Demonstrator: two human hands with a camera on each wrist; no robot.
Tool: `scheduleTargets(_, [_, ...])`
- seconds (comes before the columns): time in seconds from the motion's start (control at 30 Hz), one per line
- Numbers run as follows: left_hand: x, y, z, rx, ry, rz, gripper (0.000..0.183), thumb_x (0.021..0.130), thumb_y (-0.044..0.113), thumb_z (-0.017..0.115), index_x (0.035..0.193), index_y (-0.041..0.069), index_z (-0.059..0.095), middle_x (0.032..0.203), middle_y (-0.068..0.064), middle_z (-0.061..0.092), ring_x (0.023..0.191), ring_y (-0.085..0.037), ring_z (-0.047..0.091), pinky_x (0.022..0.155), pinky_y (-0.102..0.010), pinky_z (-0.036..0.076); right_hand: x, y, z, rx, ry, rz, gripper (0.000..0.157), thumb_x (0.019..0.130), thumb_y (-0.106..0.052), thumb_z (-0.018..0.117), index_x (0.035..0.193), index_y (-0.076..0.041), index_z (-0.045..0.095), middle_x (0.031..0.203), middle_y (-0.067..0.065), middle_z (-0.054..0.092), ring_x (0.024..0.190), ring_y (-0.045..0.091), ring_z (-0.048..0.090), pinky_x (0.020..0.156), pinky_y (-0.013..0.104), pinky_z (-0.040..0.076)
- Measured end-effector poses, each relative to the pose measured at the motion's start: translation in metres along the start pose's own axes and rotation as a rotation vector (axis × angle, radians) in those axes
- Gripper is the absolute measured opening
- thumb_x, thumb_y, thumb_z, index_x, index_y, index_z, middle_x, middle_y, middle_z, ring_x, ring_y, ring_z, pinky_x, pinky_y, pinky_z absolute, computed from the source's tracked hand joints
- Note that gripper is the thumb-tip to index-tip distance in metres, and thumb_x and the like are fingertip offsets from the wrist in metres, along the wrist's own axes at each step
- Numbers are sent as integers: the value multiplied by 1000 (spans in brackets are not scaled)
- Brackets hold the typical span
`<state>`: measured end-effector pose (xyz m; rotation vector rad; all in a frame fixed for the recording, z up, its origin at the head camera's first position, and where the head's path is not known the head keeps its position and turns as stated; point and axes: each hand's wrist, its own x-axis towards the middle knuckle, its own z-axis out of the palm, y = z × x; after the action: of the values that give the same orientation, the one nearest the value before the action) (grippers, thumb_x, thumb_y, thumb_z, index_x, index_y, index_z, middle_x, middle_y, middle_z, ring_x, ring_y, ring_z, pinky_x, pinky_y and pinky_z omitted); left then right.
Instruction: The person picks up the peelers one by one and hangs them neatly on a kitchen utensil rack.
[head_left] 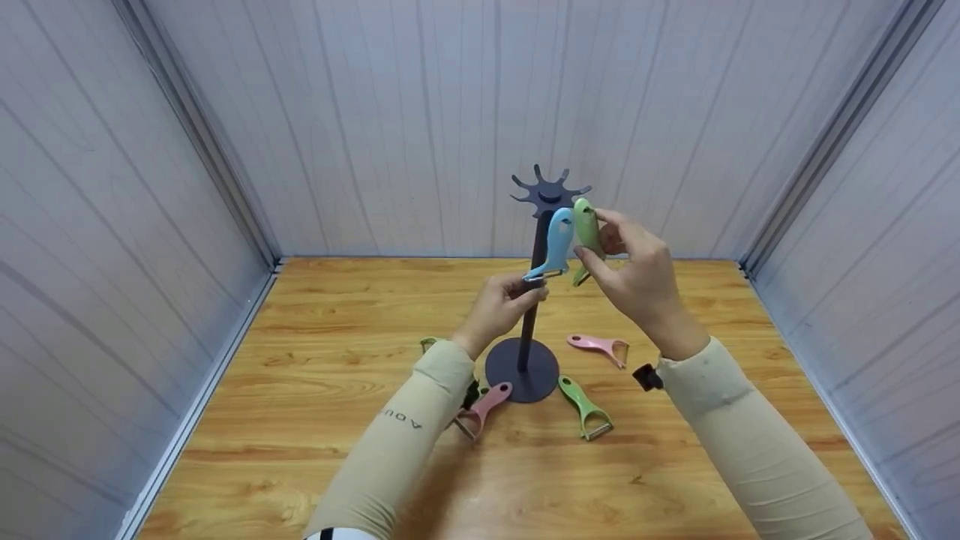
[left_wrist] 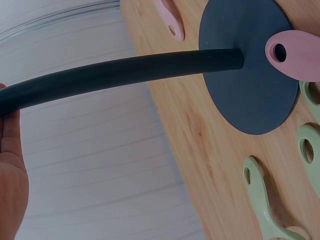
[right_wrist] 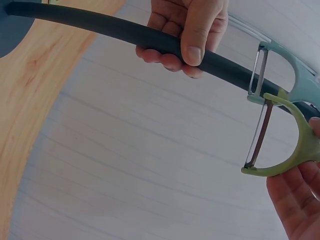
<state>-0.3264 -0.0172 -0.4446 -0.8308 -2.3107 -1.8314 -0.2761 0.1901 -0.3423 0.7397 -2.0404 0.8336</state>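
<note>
A dark stand with a round base (head_left: 499,369) carries a ring of hooks (head_left: 550,193) on top of its pole (left_wrist: 150,67). My left hand (head_left: 499,307) grips the pole partway up, thumb and fingers around it in the right wrist view. Up at the hooks hangs a light blue peeler (head_left: 559,241), blade end down. Beside it, my right hand (head_left: 641,274) pinches a green peeler (head_left: 586,225) by its handle, the holed end up at the hook ring and the blade (right_wrist: 260,135) pointing down. The hook behind this peeler's hole is hidden.
On the wooden table (head_left: 315,315), a pink peeler (head_left: 596,343) lies right of the base and a green one (head_left: 576,396) in front. Another pink peeler (head_left: 491,401) overlaps the base's front edge. More green peelers (left_wrist: 257,195) lie left, partly behind my sleeve (head_left: 405,427). Panelled walls enclose the table.
</note>
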Motion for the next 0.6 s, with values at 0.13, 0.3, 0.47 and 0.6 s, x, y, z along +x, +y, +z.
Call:
scheduleTargets(0.13, [1,-6,0,0,5,18,19,94,19,68,102,3,73,93,-9,72,86,-19,70,77,-31,57,-4,2,3,1,6,8,47,84,-16,79,126,-4,61,80,7,65,71,18,63,67,35,56])
scheduleTargets(0.3, [1,-7,0,-12,0,5,21,94,21,68,104,4,74,97,-7,73,88,-14,70,78,-31,57,-10,5,6,-25,-5,-4,50,82,-18,81,124,-1,60,81,9,64,71,18,62,67,35,55])
scheduleTargets(0.47, [2,-7,-1,-17,-4,-8,22,93,22,69,103,3,74,98,-7,74,90,-14,70,80,-30,57,-18,6,6,-33,-12,6,51,81,-19,82,123,0,61,81,8,63,73,17,62,68,36,55])
scheduleTargets(0.6, [2,-7,-1,-13,1,5,21,93,20,69,103,2,74,96,-8,74,88,-15,70,78,-31,57,-24,9,5,-33,-25,15,52,81,-21,82,124,-2,60,82,7,63,74,16,62,69,36,55])
